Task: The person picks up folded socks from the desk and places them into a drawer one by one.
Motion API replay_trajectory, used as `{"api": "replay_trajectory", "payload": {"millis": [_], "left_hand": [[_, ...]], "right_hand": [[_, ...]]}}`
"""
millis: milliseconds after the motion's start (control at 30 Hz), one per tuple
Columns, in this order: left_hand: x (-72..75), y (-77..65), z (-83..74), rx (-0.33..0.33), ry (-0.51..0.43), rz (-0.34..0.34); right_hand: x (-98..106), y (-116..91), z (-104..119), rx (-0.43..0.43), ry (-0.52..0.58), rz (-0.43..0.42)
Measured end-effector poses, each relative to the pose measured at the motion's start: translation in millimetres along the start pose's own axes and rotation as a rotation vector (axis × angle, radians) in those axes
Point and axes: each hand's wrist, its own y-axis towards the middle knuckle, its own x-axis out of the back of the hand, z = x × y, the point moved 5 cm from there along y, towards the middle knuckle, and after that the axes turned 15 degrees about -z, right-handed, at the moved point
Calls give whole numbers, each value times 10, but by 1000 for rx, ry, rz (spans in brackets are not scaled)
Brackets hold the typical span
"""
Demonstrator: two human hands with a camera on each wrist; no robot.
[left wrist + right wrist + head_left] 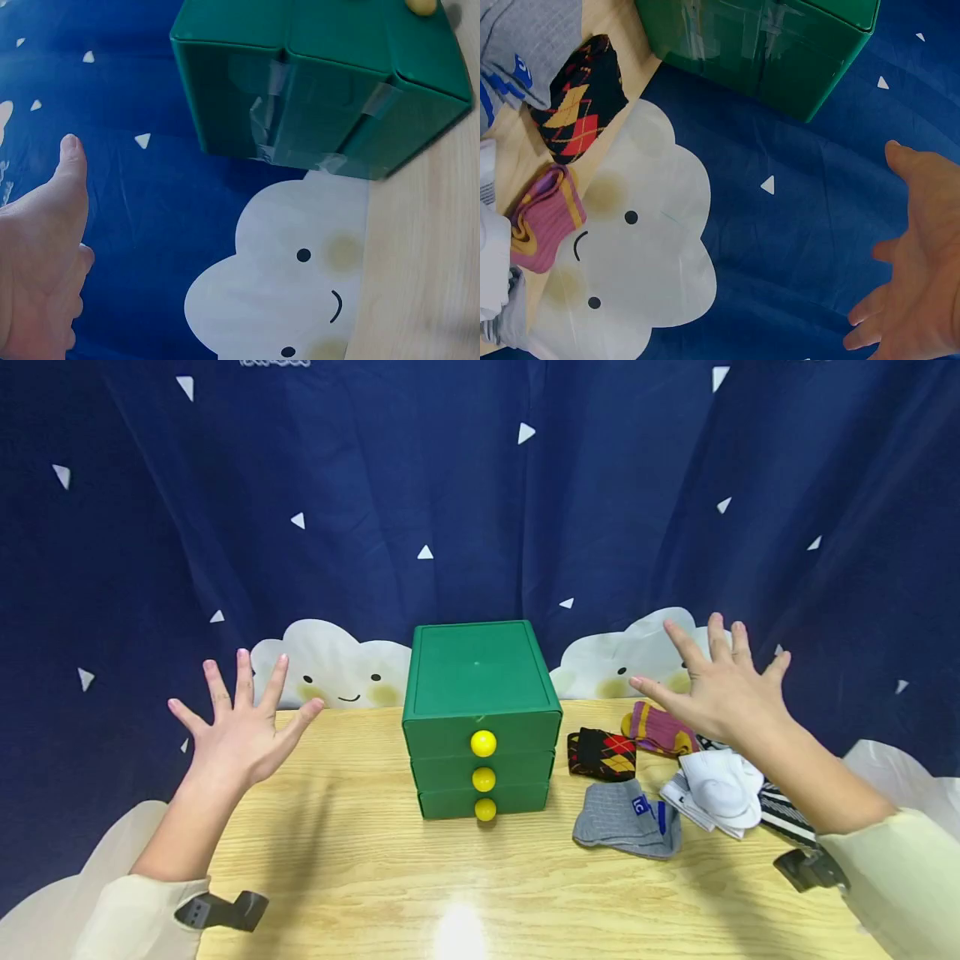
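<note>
My left hand is raised over the left side of the table, fingers spread and holding nothing. On the other side my right hand hovers above several socks, its fingers also spread and bare. Between them stands a green three-drawer box with round yellow knobs; its drawers are pushed in. Right of the box lie folded socks: a black argyle pair, a gray pair, a purple and yellow pair and a white pair. A black-and-white striped sock is partly hidden under my right forearm.
A wooden table spans the front. Behind it hangs a dark blue curtain with white triangles and smiling clouds. Each wrist carries a black strap device, the left one near the sleeve cuff. Clear tape runs down the box's side.
</note>
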Motion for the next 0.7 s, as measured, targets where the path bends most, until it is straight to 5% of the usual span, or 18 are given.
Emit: {"api": "replay_trajectory", "payload": {"millis": [233,467,700], "left_hand": [[28,36,-20,59,-212,15],[-17,50,-130,80,-467,-57],[-142,55,-269,128,-668,-119]], "right_hand": [[21,-7,35,21,41,-50],[19,-29,110,44,158,-143],[-31,-79,177,18,301,-145]]}}
